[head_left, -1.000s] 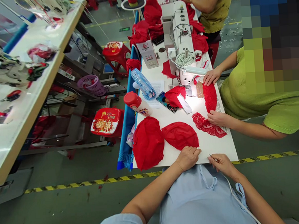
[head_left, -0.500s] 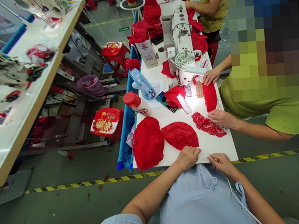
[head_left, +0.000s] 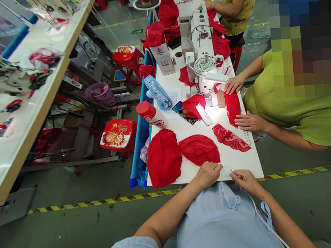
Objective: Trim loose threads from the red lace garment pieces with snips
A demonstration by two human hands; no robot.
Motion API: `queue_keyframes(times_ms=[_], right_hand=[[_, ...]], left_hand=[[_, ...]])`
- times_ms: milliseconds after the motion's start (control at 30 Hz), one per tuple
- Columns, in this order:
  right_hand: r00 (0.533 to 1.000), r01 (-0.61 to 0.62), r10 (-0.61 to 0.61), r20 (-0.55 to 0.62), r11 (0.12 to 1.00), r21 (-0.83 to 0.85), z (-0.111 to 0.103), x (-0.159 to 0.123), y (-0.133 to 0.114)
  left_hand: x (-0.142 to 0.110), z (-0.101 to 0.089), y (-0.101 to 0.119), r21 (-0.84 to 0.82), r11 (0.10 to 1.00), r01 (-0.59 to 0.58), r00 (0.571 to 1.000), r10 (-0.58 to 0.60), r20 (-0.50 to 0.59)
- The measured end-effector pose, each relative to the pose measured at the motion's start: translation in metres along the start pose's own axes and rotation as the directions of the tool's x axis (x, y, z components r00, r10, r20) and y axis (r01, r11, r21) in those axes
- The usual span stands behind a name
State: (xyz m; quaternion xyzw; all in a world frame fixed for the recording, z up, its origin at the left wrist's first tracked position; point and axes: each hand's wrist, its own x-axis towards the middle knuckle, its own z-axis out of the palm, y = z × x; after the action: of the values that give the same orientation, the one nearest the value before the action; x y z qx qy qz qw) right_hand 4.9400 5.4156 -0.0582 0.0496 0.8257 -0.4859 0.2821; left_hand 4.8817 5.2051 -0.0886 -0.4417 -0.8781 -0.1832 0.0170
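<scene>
My left hand [head_left: 209,174] rests at the table's near edge with curled fingers, touching or just below the corner of a red fabric cup piece [head_left: 199,149]. Whatever its fingertips may pinch is hidden. In my right hand [head_left: 247,181], closed beside the table edge, is a thin pointed metal tool [head_left: 235,174], its tip toward the upper left. A larger rounded red fabric piece [head_left: 164,158] lies left of the cup piece. Farther right, a red lace piece [head_left: 230,138] lies flat on the white table [head_left: 191,175].
A co-worker's hands [head_left: 250,122] press a red strip [head_left: 232,108] beside the sewing machine [head_left: 202,42]. On the table are a white bottle with a red cap [head_left: 152,114], a blue fan [head_left: 158,92] and a phone [head_left: 184,113]. Red stools [head_left: 118,135] stand at left.
The co-worker's nearer hand has left the lace piece and moved up onto the red strip; their body has shifted right. My hands have not visibly moved.
</scene>
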Motion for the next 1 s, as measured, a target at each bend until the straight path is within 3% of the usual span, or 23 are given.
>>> queue_keyframes(times_ms=[233,1000], right_hand=[[1.000,0.002,-0.002,0.005,1.000,-0.005,-0.0003,-0.0001,-0.0011],[1.000,-0.021,0.020,0.013,1.000,0.024,0.0007,0.0004,-0.0028]], left_hand=[[0.0001,-0.0011,0.0003,-0.012,1.000,0.007,0.999,-0.006,0.048],[0.0001,-0.0025,0.0008,0.001,1.000,-0.001,0.999,0.001,-0.041]])
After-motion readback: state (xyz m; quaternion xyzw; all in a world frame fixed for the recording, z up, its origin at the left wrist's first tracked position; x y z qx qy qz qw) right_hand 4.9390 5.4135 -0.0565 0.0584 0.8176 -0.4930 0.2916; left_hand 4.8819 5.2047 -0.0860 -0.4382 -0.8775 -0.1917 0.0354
